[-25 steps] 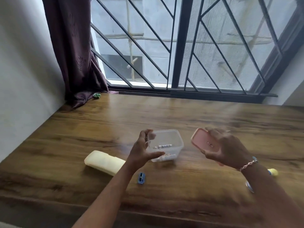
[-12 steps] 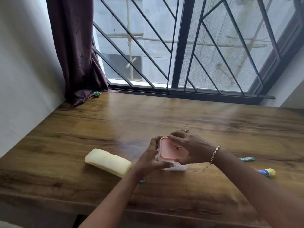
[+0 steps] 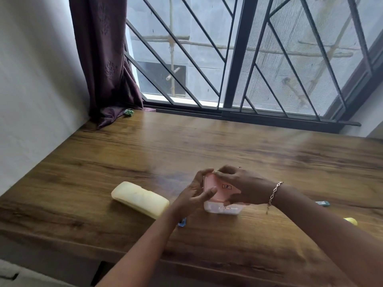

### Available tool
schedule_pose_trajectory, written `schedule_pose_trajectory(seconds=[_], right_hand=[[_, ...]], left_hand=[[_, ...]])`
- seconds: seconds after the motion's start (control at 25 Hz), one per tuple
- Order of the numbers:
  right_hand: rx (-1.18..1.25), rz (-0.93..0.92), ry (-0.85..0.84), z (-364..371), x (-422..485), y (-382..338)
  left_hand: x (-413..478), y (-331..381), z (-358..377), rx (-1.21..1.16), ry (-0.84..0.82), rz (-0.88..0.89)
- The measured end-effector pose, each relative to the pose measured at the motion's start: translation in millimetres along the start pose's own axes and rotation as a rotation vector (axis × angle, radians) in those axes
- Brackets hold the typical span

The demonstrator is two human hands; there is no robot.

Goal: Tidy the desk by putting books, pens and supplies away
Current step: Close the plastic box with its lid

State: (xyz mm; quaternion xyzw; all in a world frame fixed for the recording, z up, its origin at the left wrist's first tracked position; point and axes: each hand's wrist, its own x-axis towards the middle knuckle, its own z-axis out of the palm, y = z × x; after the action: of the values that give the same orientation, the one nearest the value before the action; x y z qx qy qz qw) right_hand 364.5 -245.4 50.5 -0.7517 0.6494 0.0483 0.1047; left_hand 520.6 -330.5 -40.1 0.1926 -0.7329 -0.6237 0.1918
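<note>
Wooden desk (image 3: 103, 158): left grip (image 3: 190, 197) and right grip (image 3: 246, 187) curl round the lidded box (image 3: 219, 190) between them.

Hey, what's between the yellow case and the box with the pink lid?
Head view: only the left hand, gripping the box; the rest is bare desk up to the yellow case.
</note>
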Motion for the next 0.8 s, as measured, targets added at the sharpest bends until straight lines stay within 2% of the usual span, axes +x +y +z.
schedule_pose_trajectory(seconds=[0.12, 0.24, 0.4, 0.52, 0.68, 0.8], right_hand=[[0.15, -0.027, 0.003, 7.9, 0.1, 5.0], [0.297, -0.037, 0.025, 12.7, -6.8, 8.1], [0.371, -0.044, 0.038, 17.3, -8.9, 9.5], [0.279, -0.049, 0.07, 19.9, -8.0, 11.1], [0.082, 0.033, 0.025, 22.7, -6.2, 1.0], [-0.005, 0.074, 0.018, 10.3, -5.5, -8.8]], left_hand=[[2.2, -2.9, 3.7, -0.055, 0.053, -0.016], [3.5, -6.5, 8.1, -0.002, 0.078, -0.016], [3.0, -7.6, 9.4, 0.056, 0.08, -0.007], [0.3, 0.5, 2.6, 0.065, 0.044, -0.02], [-4.8, 1.8, -2.0, 0.006, -0.079, -0.036], [-7.9, 7.2, -0.3, 0.065, 0.011, 0.003]])
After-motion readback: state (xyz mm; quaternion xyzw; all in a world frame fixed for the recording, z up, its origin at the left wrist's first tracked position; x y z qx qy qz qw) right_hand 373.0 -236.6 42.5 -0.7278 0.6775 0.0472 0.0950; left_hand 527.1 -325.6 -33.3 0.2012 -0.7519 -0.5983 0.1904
